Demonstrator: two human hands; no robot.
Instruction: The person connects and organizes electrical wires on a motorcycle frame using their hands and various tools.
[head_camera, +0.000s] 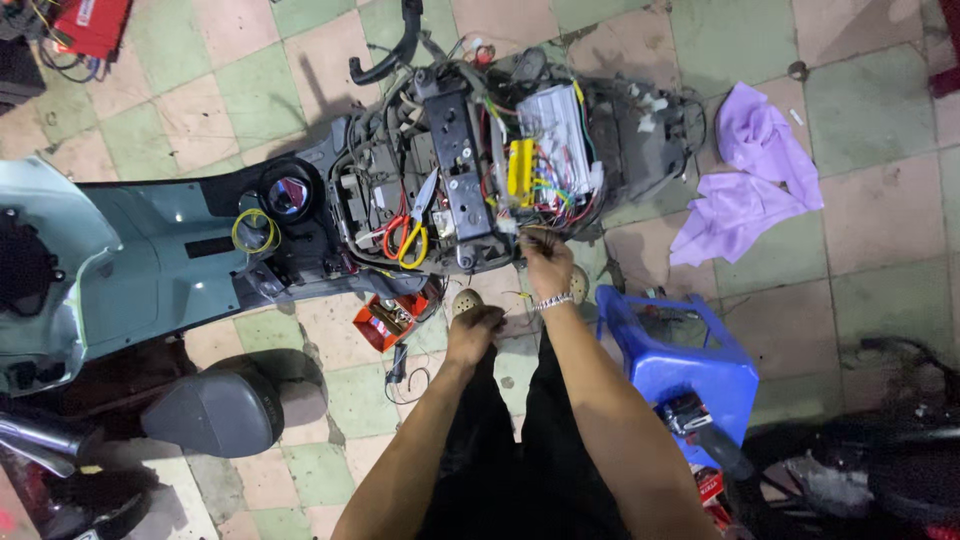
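Down at my lap, my left hand (473, 330) sits low between my knees, fingers curled in; it looks pinched on something thin, maybe a strand of wire, but I can't tell for sure from this angle. Just beyond it my right hand (545, 262), a metal bracelet (553, 301) on the wrist, is up at the near edge of the opened scooter (150, 250), fingertips bunched together on the wire bundle (540, 195) where it spills out of the body. So my hands are apart, one low, one reaching.

These wires, I judge, are light and floppy, with thin, slick insulation, and they're tied into connectors at the other end. Tugging hard could pull a pin loose, so a fingertip pinch close to the joint, on the sleeve and not the bare end, seems the place to hold.

To my right, a blue plastic stool (690, 350) stands just beside my leg. To my left on the tiled floor (880, 210), a small red parts box (385, 320) lies near the scooter's underside.

Further in, red-and-yellow-handled scissors (410, 228) rest in the open bay, beside a long black bracket (460, 165). Next to that sit a yellow block (520, 170) and a ribbed silver controller box (555, 125) that the coloured wires run into. A coil of yellow wire (255, 230) lies on the pale green footboard.

Farthest off, a crumpled purple cloth (750, 180) lies on the floor well apart from the work.
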